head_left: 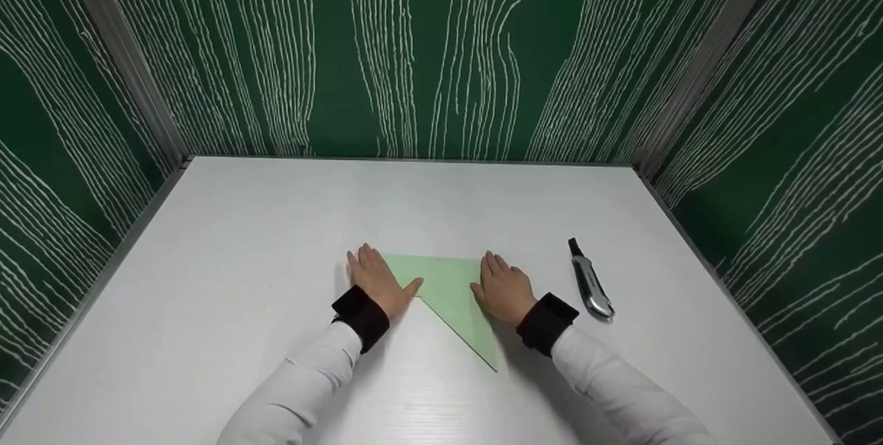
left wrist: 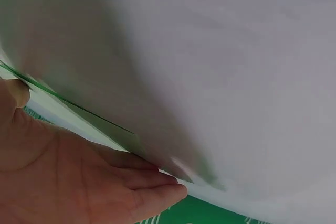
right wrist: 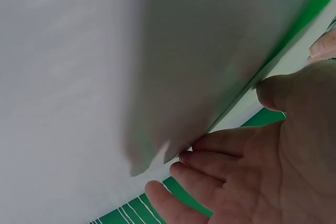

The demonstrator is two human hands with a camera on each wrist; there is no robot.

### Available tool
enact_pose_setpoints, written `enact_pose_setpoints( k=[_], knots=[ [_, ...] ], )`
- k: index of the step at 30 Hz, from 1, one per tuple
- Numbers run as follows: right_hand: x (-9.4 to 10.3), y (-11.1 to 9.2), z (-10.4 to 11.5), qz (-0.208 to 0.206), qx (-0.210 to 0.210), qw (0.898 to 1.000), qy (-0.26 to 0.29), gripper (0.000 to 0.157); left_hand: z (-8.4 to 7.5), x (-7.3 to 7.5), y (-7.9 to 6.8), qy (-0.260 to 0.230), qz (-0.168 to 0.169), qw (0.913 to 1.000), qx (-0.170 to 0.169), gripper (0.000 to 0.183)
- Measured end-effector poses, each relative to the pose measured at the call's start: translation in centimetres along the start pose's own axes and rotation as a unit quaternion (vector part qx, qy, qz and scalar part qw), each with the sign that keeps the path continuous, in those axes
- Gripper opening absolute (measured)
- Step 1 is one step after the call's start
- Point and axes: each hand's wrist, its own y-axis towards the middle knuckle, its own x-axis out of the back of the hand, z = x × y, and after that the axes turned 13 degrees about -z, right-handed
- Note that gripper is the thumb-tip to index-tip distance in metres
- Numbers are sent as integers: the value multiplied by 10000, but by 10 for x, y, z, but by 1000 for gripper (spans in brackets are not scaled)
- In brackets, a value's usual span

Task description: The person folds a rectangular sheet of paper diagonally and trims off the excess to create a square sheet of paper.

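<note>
A light green sheet of paper (head_left: 445, 283), folded into a triangle, lies on the white table between both hands. One corner points toward the front of the table. My left hand (head_left: 378, 284) rests on the paper's left part, fingers extended forward and thumb spread across it. Along the right edge lies my right hand (head_left: 507, 291), its fingertips and thumb touching the paper. In the left wrist view, the paper's edge (left wrist: 100, 126) runs beside the straight fingers. The right wrist view has the fingers slightly bent against the sheet's edge (right wrist: 236, 109). Neither hand grips it.
A grey and black utility knife (head_left: 591, 284) lies to the right of the right hand. Dark green panels with white wavy lines (head_left: 441, 52) enclose the white table (head_left: 241, 224) at the back and sides, with grey metal posts (head_left: 714, 52) at the corners.
</note>
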Motion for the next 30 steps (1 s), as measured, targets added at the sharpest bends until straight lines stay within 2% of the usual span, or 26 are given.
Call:
enact_pose_setpoints(
  k=[7,13,19,22,24,27,30],
  knots=[
    [3,-3,16,-286,179,9978,-577,56,3,10,9,-129,118,9998,103,112],
    [8,-10,36,-379,304,9888,-1408,61,4,20,17,-366,170,9991,150,114],
    [12,-21,50,-770,473,9783,-1866,63,6,13,26,-766,36,9970,-45,115],
    [16,-24,48,-876,520,9807,-1668,63,8,5,33,-1032,-43,9942,-282,115],
    [21,-23,45,-668,485,9884,-1275,65,10,-1,37,-1142,-87,9924,-450,115],
    [29,-16,35,35,439,9982,-411,71,9,-7,42,-1154,-95,9900,-802,117],
    [34,-7,25,730,617,9947,376,79,6,-13,47,-998,-67,9856,-1365,119]
  ],
)
